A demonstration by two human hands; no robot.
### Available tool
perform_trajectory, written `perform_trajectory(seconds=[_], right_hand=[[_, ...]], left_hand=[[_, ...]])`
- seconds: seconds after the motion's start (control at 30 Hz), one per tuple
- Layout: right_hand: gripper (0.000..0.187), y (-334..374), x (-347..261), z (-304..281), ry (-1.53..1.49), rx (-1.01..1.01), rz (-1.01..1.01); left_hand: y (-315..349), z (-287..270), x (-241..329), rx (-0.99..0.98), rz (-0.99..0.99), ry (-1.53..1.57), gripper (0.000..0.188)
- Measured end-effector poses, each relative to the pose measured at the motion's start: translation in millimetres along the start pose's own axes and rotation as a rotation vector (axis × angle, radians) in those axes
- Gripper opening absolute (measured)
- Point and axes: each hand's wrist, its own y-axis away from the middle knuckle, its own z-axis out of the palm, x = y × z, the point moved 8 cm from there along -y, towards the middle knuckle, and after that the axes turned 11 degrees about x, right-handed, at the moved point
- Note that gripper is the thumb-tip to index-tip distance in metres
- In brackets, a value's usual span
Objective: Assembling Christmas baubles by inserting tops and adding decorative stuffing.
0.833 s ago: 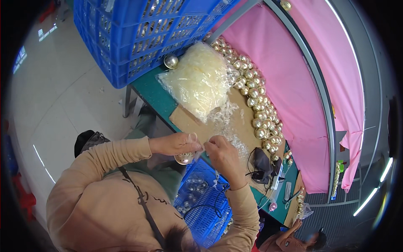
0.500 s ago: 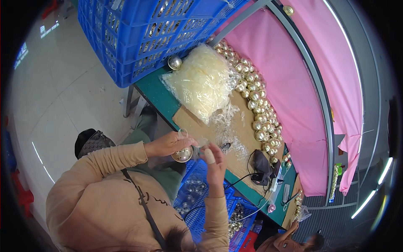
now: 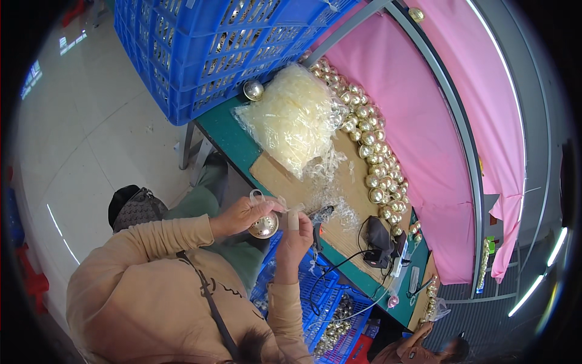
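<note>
My left hand (image 3: 241, 216) is closed in a pinch on a pale translucent ribbon (image 3: 257, 195), whose loop stands up above the fingers. Just below these fingers sits a shiny metallic ball ornament (image 3: 264, 227) with small dark spots. Close on its right, my right hand (image 3: 293, 242) pinches the other part of the ribbon; one finger wears a beige bandage (image 3: 293, 219). Both hands are in front of the table's near edge. A dark tool (image 3: 317, 225) lies at that edge beside my right hand, its shape partly hidden.
A clear bag of pale ribbon pieces (image 3: 291, 118) rests on cardboard (image 3: 270, 173) over the green table (image 3: 233, 130). Many metallic balls (image 3: 376, 158) line the pink cloth (image 3: 412, 139). Blue crates (image 3: 182, 54) stand far left; blue baskets (image 3: 330, 303) sit below. Another person's hand (image 3: 424, 329) shows lower right.
My right hand has moved left and slightly down, bringing the fingers nearer my left hand. The dark tool behind it shows more. The ribbon loop stands wider above my left fingers.
</note>
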Motion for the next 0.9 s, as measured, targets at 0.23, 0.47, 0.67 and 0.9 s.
perform_trajectory(seconds=[0.23,0.47,0.67,0.9], right_hand=[[0.006,0.2,-24.3,1.9,0.092,0.008,-0.237],[0.002,20.6,-64.5,20.4,0.234,-0.218,-0.221],[0.004,39.6,-56.6,40.5,0.431,-0.396,-0.217],[0.005,37.9,-39.1,42.8,0.407,-0.347,-0.231]], left_hand=[[3.4,-2.0,-5.6,0.007,0.006,0.004,0.035],[-15.8,-24.8,-16.6,-0.001,0.053,-0.132,0.036],[-21.8,-7.1,-2.5,-0.089,0.080,-0.104,0.037],[-14.4,-6.1,-7.0,-0.081,0.072,-0.070,0.036]])
